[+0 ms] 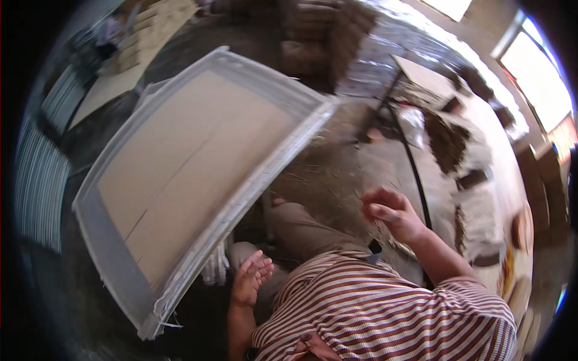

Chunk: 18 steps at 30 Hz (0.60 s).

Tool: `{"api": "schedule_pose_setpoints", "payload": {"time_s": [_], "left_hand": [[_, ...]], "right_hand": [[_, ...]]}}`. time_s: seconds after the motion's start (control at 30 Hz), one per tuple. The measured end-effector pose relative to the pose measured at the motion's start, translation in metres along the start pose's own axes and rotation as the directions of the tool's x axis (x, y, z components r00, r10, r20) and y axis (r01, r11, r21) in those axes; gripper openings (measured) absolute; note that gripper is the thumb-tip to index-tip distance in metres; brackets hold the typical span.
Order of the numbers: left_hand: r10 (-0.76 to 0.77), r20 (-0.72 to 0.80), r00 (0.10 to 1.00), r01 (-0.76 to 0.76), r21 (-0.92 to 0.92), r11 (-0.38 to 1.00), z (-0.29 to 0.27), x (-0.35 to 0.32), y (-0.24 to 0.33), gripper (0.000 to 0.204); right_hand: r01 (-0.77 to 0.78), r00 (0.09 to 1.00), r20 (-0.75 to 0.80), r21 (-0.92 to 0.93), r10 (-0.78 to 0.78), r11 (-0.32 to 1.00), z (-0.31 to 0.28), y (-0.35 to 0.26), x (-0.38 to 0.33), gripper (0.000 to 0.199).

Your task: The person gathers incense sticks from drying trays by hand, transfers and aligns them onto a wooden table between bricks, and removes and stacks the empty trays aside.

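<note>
A large, rectangular framed panel [192, 162] stands to my left, with a tan middle, a grey mesh-like border and a thin dark line across it. Its pale near edge [244, 210] looks wrapped, with loose strands at the lower corner. My left hand [251, 280] is beside that edge, apart from it, with fingers extended and nothing in it. Held up in the air over the floor, my right hand [394, 215] is slightly blurred. Its fingers are loosely bent, the thumb stands apart, and I see nothing in it.
On my right a long pale table [503, 162] carries several bundles of brown fibrous material [448, 141]. A dark bar [412, 168] runs along its near side. Wrapped stacks [385, 54] stand at the back. Grey corrugated sheets [42, 180] are at far left. Straw-like bits litter the floor [313, 171].
</note>
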<state>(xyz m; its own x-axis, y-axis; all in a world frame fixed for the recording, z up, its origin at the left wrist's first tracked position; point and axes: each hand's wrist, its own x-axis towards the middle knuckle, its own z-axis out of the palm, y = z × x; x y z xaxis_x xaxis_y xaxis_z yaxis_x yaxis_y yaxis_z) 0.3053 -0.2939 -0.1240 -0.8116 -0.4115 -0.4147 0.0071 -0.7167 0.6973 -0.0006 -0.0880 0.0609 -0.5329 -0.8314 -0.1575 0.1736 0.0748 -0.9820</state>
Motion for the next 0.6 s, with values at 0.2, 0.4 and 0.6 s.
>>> {"api": "schedule_pose_setpoints", "payload": {"time_s": [0.2, 0.4, 0.6], "left_hand": [[0.237, -0.427, 0.873, -0.230, 0.068, 0.971, -0.012, -0.095, 0.012, 0.057], [0.181, -0.359, 0.916, -0.194, -0.002, 0.981, 0.026, -0.080, 0.012, 0.052], [0.351, -0.371, 0.860, -0.448, -0.219, 0.867, 0.063, -0.041, 0.056, 0.070]], "right_hand": [[0.269, 0.728, 0.256, -0.960, -0.636, -0.080, -0.011, 0.010, 0.348, 0.053], [0.183, 0.982, 0.189, -0.974, -0.030, -0.130, -0.139, 0.016, 0.468, 0.052], [0.152, 0.984, 0.177, -0.911, -0.030, -0.382, -0.105, -0.005, 0.461, 0.063]]}}
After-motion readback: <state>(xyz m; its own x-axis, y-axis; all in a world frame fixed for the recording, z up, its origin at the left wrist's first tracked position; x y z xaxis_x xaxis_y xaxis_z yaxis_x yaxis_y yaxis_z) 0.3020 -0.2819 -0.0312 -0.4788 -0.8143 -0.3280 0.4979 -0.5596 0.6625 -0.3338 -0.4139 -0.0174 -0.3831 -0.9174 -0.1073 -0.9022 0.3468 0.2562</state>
